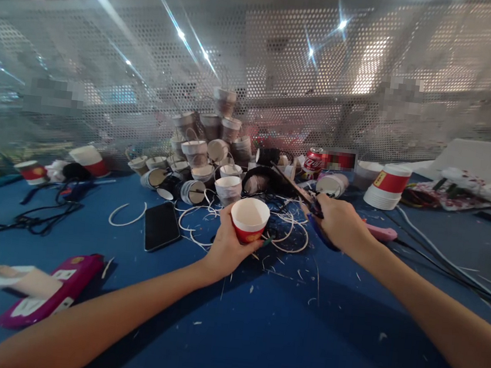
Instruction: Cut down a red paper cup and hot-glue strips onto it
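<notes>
Over the blue table [263,339], we grip a red-and-white paper cup [247,229], mouth up, in our left hand [226,245] and clasp scissors [314,205] in our right hand [339,221], apart from the cup, while piled cups [196,153] stand behind and a black phone [162,227] lies nearby.

White starbursts [342,25] flare at the perforated screen [279,75], through it or off it, hard to tell! Soft shadow dims the blue tabletop [192,337], wide-angle stretch bows the edges, pixelated blocks [54,97] mask patches, the background blurs.
</notes>
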A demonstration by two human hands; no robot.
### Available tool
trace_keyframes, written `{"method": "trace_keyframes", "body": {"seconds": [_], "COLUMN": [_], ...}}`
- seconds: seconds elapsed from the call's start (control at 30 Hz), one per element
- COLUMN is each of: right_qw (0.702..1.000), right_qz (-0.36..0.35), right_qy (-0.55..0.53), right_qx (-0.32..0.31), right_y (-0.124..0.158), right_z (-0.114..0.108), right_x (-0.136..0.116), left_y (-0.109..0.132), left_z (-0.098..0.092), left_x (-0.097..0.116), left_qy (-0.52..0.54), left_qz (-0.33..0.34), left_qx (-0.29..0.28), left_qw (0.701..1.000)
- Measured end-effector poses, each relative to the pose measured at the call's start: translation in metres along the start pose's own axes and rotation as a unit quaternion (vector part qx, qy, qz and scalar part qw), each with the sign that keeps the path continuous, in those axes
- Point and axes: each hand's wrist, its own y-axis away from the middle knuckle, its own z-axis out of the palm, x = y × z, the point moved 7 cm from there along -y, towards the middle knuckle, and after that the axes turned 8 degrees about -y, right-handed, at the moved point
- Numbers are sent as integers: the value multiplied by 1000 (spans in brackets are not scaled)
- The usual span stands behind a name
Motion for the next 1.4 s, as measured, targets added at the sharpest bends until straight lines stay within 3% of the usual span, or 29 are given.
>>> {"method": "trace_keyframes", "body": {"seconds": [0.1, 0.27, 0.47, 0.57, 0.83, 0.93, 1.0, 1.03, 1.13, 1.2, 1.3, 1.4], "right_qw": [999, 997, 995, 994, 991, 992, 995, 997, 999, 1000, 1000, 1000], "right_qz": [-23, -71, -92, -80, -84, -78, -52, -38, -14, -4, 2, 10], "right_qy": [-45, -7, 36, 57, 74, 67, 63, 58, 39, 24, 13, 24], "right_qx": [6, -13, -34, -50, -80, -69, -53, -41, -5, 5, 2, -12], "right_y": [-1, 5, 7, 6, 11, 11, 9, 7, 2, -1, -3, -2], "right_z": [0, 7, 5, 2, 3, 0, -4, -6, -10, -10, -7, -4], "right_x": [2, -11, -14, -8, -11, -13, -8, -4, 6, 12, 14, 13], "left_y": [-1, -1, -1, -2, -5, -4, -2, 0, 5, 6, -5, -20], "left_z": [-1, 1, 25, 32, 24, 6, -3, -2, 17, 28, 36, 36], "left_x": [-2, -3, -1, -7, -12, -11, -10, -7, 4, 6, -3, -12], "left_qy": [14, 35, 127, 139, 119, 130, 192, 226, 255, 231, 220, 188], "left_qz": [-11, -19, 9, -10, -63, -54, -44, -37, -15, -19, -47, -44], "left_qx": [2, -12, -148, -175, -129, -29, 22, 10, -137, -204, -201, -150], "left_qw": [1000, 999, 981, 975, 983, 990, 980, 973, 957, 951, 953, 970]}}
